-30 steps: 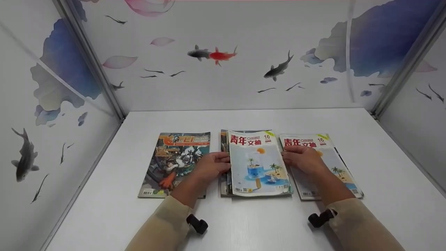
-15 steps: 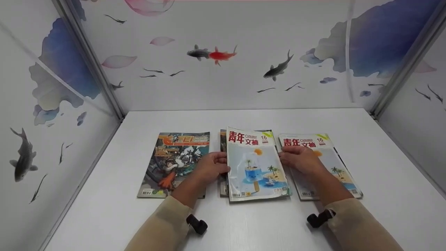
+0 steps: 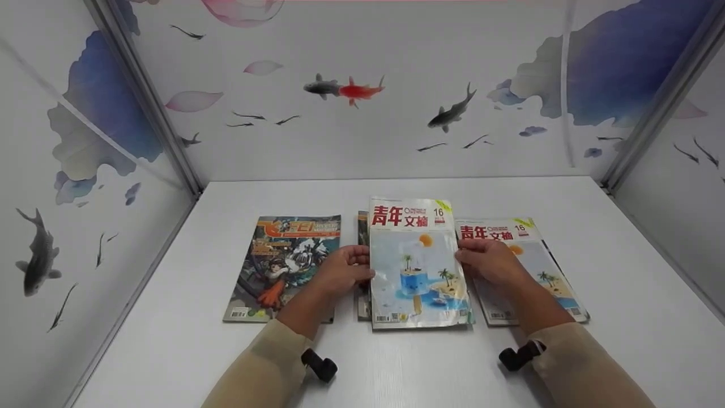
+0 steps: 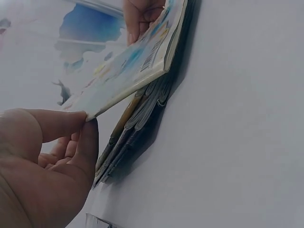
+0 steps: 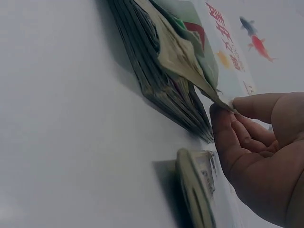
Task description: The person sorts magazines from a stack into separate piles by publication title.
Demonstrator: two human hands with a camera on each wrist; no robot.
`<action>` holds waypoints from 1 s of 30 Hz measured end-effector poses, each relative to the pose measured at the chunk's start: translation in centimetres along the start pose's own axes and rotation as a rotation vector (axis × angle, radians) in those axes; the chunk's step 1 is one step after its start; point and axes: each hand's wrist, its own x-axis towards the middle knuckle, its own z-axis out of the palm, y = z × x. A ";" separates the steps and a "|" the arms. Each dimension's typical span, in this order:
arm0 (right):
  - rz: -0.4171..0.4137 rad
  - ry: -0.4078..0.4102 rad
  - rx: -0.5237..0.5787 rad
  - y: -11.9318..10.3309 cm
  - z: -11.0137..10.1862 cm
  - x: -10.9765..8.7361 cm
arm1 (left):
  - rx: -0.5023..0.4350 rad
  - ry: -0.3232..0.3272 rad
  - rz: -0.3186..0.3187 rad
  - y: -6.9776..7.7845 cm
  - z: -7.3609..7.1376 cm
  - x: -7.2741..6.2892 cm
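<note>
Between both hands is a magazine (image 3: 416, 266) with red Chinese title characters and a beach picture on its cover. My left hand (image 3: 342, 272) pinches its left edge between thumb and fingers, which the left wrist view shows closely at the left hand (image 4: 57, 156). On the other side my right hand (image 3: 491, 262) pinches the right edge; in the right wrist view the right hand (image 5: 263, 142) grips a curled cover edge. The magazine is raised off a middle stack of magazines (image 4: 128, 128), mostly hidden beneath it in the head view.
A comic-style magazine (image 3: 286, 266) lies on the left of the white table (image 3: 396, 368). To the right lies another magazine (image 3: 546, 277) with the same beach cover, partly behind my right hand. Printed walls (image 3: 362, 141) enclose the table at the back and sides.
The beach-cover magazine has lifted off the middle stack. Its top edge now reaches higher in the head view, and its bottom edge sits nearer to me. Both hands have barely moved.
</note>
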 end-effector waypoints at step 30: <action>0.006 0.017 0.200 1.4 -7.4 -2.2 | -0.135 0.017 0.053 2.2 8.6 0.6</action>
